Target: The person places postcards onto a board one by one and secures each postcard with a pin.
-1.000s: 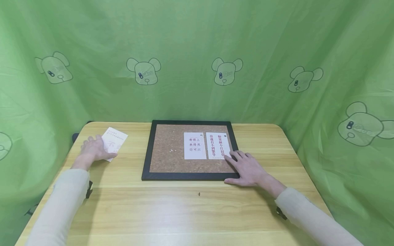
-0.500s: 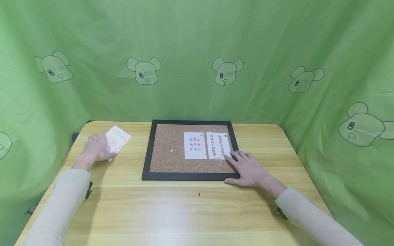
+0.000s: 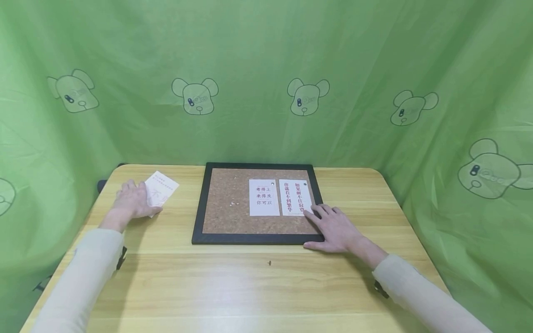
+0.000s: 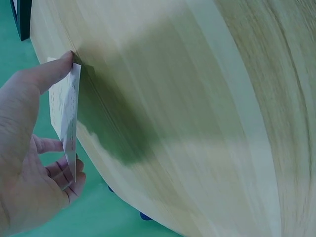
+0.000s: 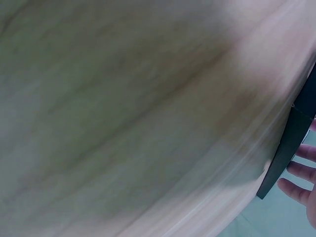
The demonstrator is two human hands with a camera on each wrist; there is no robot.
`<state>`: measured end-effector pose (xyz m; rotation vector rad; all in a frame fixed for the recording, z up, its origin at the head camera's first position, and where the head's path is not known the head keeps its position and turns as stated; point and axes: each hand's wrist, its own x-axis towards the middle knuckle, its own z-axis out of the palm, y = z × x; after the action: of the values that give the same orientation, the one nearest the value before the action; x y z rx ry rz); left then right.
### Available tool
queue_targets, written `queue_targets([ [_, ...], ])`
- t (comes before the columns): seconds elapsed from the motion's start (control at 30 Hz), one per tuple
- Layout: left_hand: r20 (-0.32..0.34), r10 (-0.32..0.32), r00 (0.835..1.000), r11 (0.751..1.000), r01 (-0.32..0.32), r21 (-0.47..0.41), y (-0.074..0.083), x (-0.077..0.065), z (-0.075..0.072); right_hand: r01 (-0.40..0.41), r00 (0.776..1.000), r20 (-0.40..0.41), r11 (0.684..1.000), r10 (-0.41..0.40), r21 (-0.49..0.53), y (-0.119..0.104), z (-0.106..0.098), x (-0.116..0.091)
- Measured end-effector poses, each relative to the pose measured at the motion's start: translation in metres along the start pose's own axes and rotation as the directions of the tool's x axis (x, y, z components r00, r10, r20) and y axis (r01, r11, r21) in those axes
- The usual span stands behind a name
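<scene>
At the left of the table, my left hand holds a white card with reddish print. In the left wrist view, the thumb lies on one edge of the card and the fingers are at its other side. A black-framed corkboard lies on the table, bearing two white cards with red characters, the left card and the right card. Each has a small pin near its upper right corner. My right hand rests on the board's lower right corner, fingertips reaching the right card's lower edge.
The wooden table has rounded back corners. A small pin-like piece lies in front of the board. Small white bits show on the cork's left half. A green curtain with bear drawings surrounds the table.
The card in my left hand has shifted slightly to the right, and the left hand with it. My right hand and the corkboard have stayed in place.
</scene>
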<state>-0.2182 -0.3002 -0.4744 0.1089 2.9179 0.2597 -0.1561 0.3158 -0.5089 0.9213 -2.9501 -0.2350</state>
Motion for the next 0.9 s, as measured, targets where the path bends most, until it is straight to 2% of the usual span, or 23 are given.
queue_targets([
  [0.2,-0.022,0.018,1.0,0.999,-0.017,0.028,0.003,0.0,-0.001,0.002,1.0,-0.004,1.0,-0.002,0.001,0.0,0.0,0.0],
  [0.57,-0.086,0.085,0.993,0.979,-0.067,0.193,0.01,0.0,-0.001,0.013,1.0,-0.015,1.0,-0.013,-0.008,0.0,-0.001,0.0],
  [0.9,-0.105,0.125,0.987,0.972,-0.1,0.214,0.016,-0.001,0.0,0.017,1.0,-0.015,1.0,-0.018,-0.015,0.001,-0.001,0.0],
])
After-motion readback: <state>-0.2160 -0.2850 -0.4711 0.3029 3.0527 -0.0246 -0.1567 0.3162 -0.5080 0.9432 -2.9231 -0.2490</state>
